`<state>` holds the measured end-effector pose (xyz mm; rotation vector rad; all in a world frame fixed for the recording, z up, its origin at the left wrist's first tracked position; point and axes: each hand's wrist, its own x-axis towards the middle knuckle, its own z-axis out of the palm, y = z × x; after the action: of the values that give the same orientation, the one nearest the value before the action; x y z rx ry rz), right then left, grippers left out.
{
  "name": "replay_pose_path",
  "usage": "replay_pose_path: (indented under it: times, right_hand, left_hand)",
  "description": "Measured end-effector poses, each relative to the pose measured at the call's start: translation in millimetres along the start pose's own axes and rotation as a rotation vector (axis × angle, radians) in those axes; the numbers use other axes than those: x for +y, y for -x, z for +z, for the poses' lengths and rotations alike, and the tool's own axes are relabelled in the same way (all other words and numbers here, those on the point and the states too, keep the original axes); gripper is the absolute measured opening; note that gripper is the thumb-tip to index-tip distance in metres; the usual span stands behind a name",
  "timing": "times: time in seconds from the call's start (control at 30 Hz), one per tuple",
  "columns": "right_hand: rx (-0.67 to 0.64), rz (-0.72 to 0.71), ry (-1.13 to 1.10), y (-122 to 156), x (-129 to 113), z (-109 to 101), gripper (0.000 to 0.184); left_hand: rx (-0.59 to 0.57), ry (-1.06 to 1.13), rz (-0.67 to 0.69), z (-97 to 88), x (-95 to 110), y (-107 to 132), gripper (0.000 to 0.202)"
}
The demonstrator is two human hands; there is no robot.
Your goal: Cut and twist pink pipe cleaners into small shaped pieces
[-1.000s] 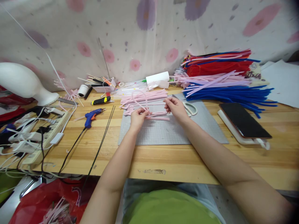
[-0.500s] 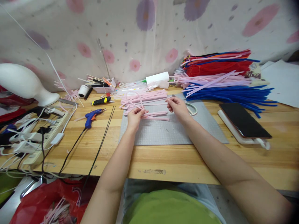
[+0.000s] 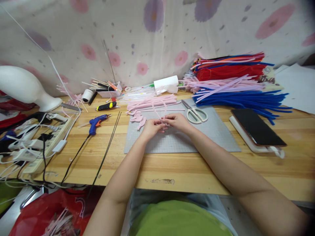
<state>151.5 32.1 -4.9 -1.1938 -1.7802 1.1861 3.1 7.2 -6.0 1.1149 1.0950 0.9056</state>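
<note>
Head view: both hands meet over one grey cutting mat (image 3: 177,142) on the wooden table (image 3: 157,170). The left hand (image 3: 150,126) and right hand (image 3: 178,120), nearly touching, each pinch with closed fingers a single pale pink fuzzy pipe cleaner (image 3: 157,114), whose thin strands rise in a loop toward the far side. Just left of the hands lie curled pink pieces (image 3: 139,118), too tangled to count. One pair of white-handled scissors (image 3: 196,114) rests on the mat to the right. One blue glue gun (image 3: 96,122) and one black-and-yellow utility knife (image 3: 106,106) lie at left, and one black phone (image 3: 257,126) lies at right.
</note>
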Motion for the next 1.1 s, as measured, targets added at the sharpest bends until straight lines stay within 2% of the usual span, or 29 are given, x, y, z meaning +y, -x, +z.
replay_pose_path:
  times: [0.53,0.67,0.8,0.97,1.1]
  right_hand:
    - [-0.024,-0.089,0.033,-4,10,2,0.032]
    - [0.0,-0.08,0.079,-1,5,5,0.03]
    - [-0.033,-0.061,0.103,3,0,8,0.033]
    - [-0.067,-0.094,-0.04,2,6,9,0.035]
    - [-0.037,-0.118,-0.148,2,7,11,0.034]
  left_hand:
    - [0.056,-0.097,0.022,2.1,2,0,0.01]
    - [0.061,-0.21,0.039,1.8,-5,-4,0.011]
    - [0.107,-0.361,0.089,2.4,-13,-7,0.016]
    - [0.103,-0.325,0.113,3.8,-12,-6,0.021]
    - [0.11,-0.32,0.135,3.6,-9,-4,0.023]
